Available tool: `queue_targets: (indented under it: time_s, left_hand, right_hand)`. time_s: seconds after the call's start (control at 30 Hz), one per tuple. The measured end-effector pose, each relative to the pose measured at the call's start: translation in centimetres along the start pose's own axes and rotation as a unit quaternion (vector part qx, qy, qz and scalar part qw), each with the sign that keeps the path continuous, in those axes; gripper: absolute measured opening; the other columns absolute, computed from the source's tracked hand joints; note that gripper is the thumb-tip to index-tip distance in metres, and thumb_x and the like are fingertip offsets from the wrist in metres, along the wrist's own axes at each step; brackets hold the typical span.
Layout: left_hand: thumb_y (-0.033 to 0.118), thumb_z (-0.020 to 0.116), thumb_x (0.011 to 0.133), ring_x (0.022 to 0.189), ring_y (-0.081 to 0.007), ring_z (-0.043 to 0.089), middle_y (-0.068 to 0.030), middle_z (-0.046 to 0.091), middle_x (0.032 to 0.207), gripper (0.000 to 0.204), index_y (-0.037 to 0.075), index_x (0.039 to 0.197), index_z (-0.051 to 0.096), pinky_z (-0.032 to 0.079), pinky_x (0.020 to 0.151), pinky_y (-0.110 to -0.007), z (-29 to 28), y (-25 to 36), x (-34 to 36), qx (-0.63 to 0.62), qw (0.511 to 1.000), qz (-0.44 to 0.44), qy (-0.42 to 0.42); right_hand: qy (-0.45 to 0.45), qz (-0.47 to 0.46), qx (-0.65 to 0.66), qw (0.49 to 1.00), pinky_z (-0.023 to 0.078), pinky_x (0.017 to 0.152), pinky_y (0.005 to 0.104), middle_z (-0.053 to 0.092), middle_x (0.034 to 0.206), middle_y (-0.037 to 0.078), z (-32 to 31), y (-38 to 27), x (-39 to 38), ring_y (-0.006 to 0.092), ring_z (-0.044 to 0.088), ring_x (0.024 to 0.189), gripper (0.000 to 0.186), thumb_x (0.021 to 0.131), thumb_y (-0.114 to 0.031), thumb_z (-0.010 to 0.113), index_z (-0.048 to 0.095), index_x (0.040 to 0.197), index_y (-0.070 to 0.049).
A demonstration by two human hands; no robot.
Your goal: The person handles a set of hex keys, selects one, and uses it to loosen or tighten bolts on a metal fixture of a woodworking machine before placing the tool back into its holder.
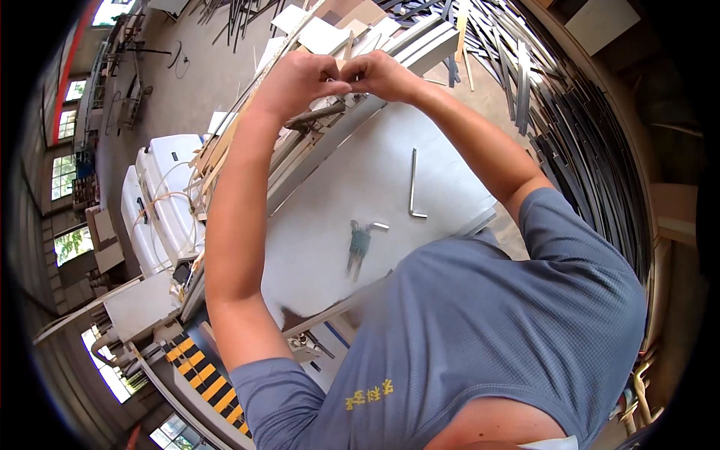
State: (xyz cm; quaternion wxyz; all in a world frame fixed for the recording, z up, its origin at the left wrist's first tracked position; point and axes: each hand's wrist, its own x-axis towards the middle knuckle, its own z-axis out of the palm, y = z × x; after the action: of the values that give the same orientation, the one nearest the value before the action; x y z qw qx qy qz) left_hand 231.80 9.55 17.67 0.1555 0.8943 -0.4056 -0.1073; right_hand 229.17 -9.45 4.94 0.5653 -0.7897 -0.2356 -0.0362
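Observation:
My left hand [298, 84] and my right hand [380, 75] meet over the far edge of a white tabletop [322, 240], above a long metal rail [322, 154]. Both are closed, with fingertips pinched close together. Whatever sits between the fingers is too small or hidden to make out. Just below the left hand, a dark bar-like piece [319, 116] lies by the rail. On the tabletop, nearer my body, rest a large L-shaped hex key [413, 184] and a folding hex key set [360, 241] with a green body, one key turned out.
White machine housings [169, 176] with loose cables stand at left, above a black-and-yellow striped panel [206, 379]. Boards and offcuts [319, 34] pile up beyond the rail. Many dark metal strips [592, 150] lie stacked along the right.

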Motion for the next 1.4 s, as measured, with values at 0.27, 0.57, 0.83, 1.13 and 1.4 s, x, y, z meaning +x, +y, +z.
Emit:
queue_targets:
  time_s: [0.27,0.57,0.83,1.13,1.4]
  left_hand:
    - [0.020,0.078,0.086,0.068,-0.0273,0.069,-0.0114,0.072,0.072,0.018,0.002,0.092,0.078,0.056,0.066,-0.035,-1.4,1.3,1.3,0.063,0.996,-0.005,-0.066]
    - [0.031,0.069,0.094,0.062,-0.0178,0.061,-0.0098,0.068,0.074,0.034,-0.003,0.090,0.069,0.047,0.057,-0.036,-0.2,-1.3,1.7,-0.136,0.956,-0.258,-0.027]
    - [0.022,0.077,0.090,0.063,-0.0191,0.067,-0.0112,0.071,0.074,0.027,0.001,0.106,0.071,0.050,0.059,-0.035,0.4,1.3,0.3,0.029,0.988,-0.111,0.102]
    - [0.014,0.067,0.096,0.080,-0.0086,0.067,-0.0070,0.076,0.085,0.025,-0.001,0.115,0.073,0.053,0.067,-0.027,0.2,-0.1,-0.9,-0.079,0.992,-0.098,0.021]
    - [0.016,0.068,0.095,0.062,-0.0140,0.066,-0.0110,0.074,0.083,0.027,-0.006,0.111,0.067,0.053,0.057,-0.027,2.0,0.4,0.5,-0.200,0.937,-0.261,0.121]
  right_hand:
    - [-0.036,-0.007,0.050,0.998,0.056,0.076,0.0329,0.076,0.085,0.009,-0.3,0.6,0.1,0.0188,0.070,0.076,0.015,0.088,-0.014,0.079,0.076,0.098,-0.004]
    - [0.008,-0.038,0.034,0.999,0.056,0.074,0.0342,0.075,0.085,0.010,0.2,0.8,0.2,0.0221,0.069,0.075,0.017,0.085,-0.006,0.078,0.075,0.102,-0.003]
    - [-0.034,-0.043,0.018,0.998,0.054,0.074,0.0363,0.074,0.085,0.012,-0.1,0.5,0.5,0.0254,0.069,0.075,0.017,0.087,-0.006,0.076,0.076,0.104,-0.005]
    - [0.009,-0.031,0.011,0.999,0.056,0.075,0.0375,0.075,0.087,0.013,0.1,-0.2,0.2,0.0267,0.073,0.079,0.023,0.086,-0.011,0.078,0.074,0.107,-0.003]
    - [-0.037,0.009,0.034,0.999,0.058,0.085,0.0352,0.078,0.097,0.010,-0.3,-0.7,0.1,0.0227,0.074,0.091,0.035,0.092,-0.006,0.074,0.067,0.127,-0.007]
